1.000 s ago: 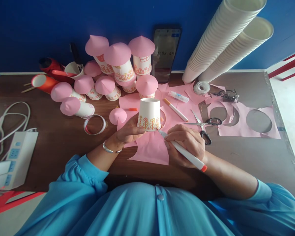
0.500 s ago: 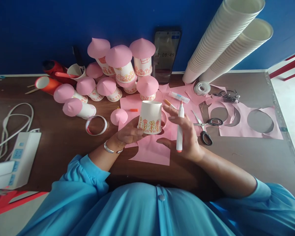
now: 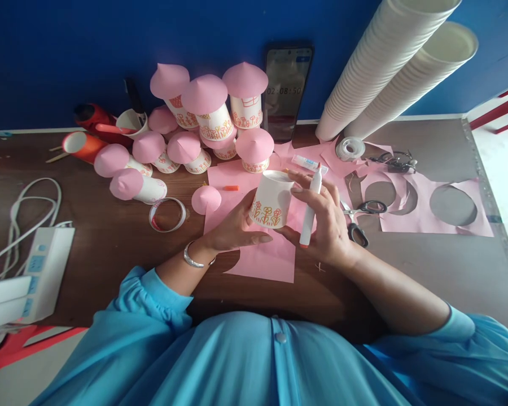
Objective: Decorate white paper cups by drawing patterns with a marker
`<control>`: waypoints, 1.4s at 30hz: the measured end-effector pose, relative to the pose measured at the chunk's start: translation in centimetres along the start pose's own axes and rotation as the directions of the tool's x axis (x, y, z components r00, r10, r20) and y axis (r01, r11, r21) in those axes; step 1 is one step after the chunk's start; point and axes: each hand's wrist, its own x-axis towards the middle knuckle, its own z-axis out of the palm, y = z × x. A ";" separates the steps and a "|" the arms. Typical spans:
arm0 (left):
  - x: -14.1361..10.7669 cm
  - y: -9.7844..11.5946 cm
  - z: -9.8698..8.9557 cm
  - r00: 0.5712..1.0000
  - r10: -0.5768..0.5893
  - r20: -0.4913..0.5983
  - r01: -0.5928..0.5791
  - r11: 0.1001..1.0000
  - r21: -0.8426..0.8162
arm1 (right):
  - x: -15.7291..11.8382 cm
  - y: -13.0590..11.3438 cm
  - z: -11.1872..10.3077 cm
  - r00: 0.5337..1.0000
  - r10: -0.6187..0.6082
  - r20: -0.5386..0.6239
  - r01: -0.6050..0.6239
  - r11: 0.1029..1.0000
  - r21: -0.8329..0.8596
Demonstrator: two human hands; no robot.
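A white paper cup point(image 3: 275, 197) with orange and red flowers drawn along its lower part is held upside down and slightly tilted between my hands. My left hand point(image 3: 237, 225) cradles its left side, fingers partly hidden behind it and thumb stretched out below the flowers. My right hand point(image 3: 328, 225) has fingertips at the cup's upper right and thumb near its lower edge. Between the right fingers sits a white marker point(image 3: 311, 208), its reddish tip pointing up, off the cup. Pink paper point(image 3: 265, 262) lies on the table beneath both hands.
Decorated cups with pink cone roofs point(image 3: 205, 96) stand in a group at the back left. Around my hands are a small pink cone point(image 3: 206, 200), a tape ring point(image 3: 167, 215), scissors point(image 3: 358, 234) and clear tape point(image 3: 350, 149). Tall cup stacks point(image 3: 385, 62) and a phone point(image 3: 287, 93) lean against the blue wall.
The cup has moved slightly right and turned, so its flowers sit further left. My right fingers have closed in on the cup, and my left thumb has come off its side.
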 end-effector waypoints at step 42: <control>0.3 -0.2 -0.5 0.998 0.038 -0.047 -0.039 0.999 -0.023 | -0.4 -3.1 -0.5 0.988 -0.130 -0.088 0.137 0.987 0.084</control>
